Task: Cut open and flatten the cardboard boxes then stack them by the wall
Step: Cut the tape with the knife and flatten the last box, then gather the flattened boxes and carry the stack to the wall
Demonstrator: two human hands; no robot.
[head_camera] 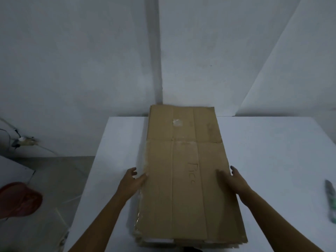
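the flattened cardboard stack (183,160) lies lengthways on the white desk (272,151), and at its near end several layers show under the top sheet, with loose tape curling off the left corner. a little further up the stack, the left hand (133,179) presses its thumb and relaxed, straight fingers against the stack's left edge, holding nothing. the right hand (234,180) sits on the stack's right edge with the thumb on top and the fingers over the side; whether they curl under cannot be told. right of the stack, well apart from it, a cutter (331,200) lies on the desk. left of the stack and lower, on the floor, are a red object (18,199) and, further back, a cable (23,141). the stack's far end reaches the wall (91,60) at a corner seam. the risk seems to be in the squaring-up: an uneven push from one side could skew the top sheet or fan the layers apart, and the loose tape could snag and drag a lower sheet off the desk's near edge.
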